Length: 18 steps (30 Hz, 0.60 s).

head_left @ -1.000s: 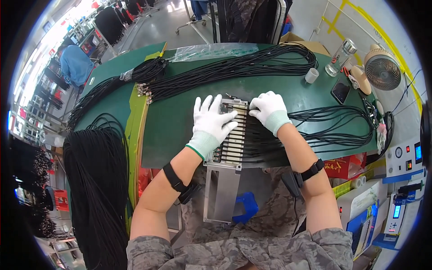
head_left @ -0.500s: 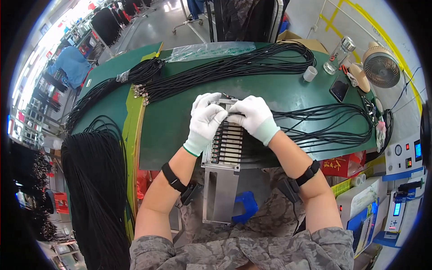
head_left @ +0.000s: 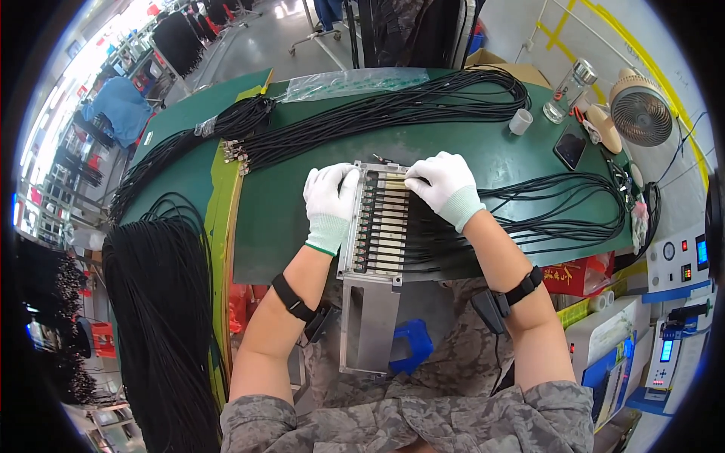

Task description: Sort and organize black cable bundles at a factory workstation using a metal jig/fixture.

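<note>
A long metal fixture (head_left: 352, 257) lies lengthwise before me, with a row of slots holding cable ends with small metal connectors (head_left: 362, 240). Black cables (head_left: 544, 198) run out of its right side and loop across the table. My left hand (head_left: 331, 200), in a white glove, is closed at the fixture's upper left edge, its thumb along the rim; some fingertips are hidden. At the upper right edge my right hand (head_left: 444, 187), gloved too, pinches a black cable by the top slots. The fingers partly cover that cable.
A cable bundle (head_left: 377, 109) crosses the far side of the green table (head_left: 287, 204), beside a plastic bag (head_left: 347, 84). Thick black cables (head_left: 158, 325) hang at left. A white cup (head_left: 520, 122), glass bottle (head_left: 570, 90), phone (head_left: 569, 147) and fan (head_left: 640, 113) stand or lie at right.
My hands have drawn apart from over the top slots. The left moved left to the fixture's edge, the right moved right, and the upper slots are uncovered.
</note>
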Available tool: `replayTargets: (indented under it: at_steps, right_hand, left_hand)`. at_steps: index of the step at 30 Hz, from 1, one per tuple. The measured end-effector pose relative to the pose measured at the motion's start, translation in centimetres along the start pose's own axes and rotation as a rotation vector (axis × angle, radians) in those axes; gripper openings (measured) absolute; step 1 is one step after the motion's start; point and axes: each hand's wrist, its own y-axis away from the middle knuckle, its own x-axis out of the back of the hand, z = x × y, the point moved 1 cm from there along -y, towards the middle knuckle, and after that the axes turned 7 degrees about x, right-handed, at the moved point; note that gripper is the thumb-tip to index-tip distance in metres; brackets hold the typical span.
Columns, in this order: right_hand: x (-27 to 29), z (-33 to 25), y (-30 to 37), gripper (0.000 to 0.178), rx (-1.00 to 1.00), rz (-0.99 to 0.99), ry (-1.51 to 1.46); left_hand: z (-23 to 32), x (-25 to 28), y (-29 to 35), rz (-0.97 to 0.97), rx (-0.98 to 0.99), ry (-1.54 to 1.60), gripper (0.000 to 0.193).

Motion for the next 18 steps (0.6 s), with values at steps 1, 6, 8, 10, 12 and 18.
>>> replayTargets:
  at_steps: [1,6,8,10,12,18]
  right_hand:
    - [0.0,0.1,0.0,0.007,-0.001,0.001,-0.001]
    - [-0.1,0.3,0.0,0.010,-0.019,-0.065,0.058]
    - [0.0,0.3,0.1,0.012,-0.033,-0.077,0.091]
    - [-0.2,0.4,0.1,0.011,-0.031,-0.086,0.091]
    - [-0.4,0.4,0.1,0.011,-0.032,-0.102,0.089]
    - [-1.0,0.0,0.0,0.011,-0.025,-0.054,0.084]
  left_hand:
    - [-0.1,-0.1,0.0,-0.037,0.054,0.037,0.017]
    - [-0.5,-0.4,0.1,0.015,0.013,0.031,0.019]
    - [-0.5,-0.4,0.1,0.018,0.020,0.060,0.021]
    - [-0.5,-0.3,0.1,0.021,0.024,0.075,0.021]
    - [-0.6,-0.2,0.0,-0.033,0.068,0.064,0.022]
    - [0.7,-0.5,0.0,-0.110,-0.231,-0.038,0.025]
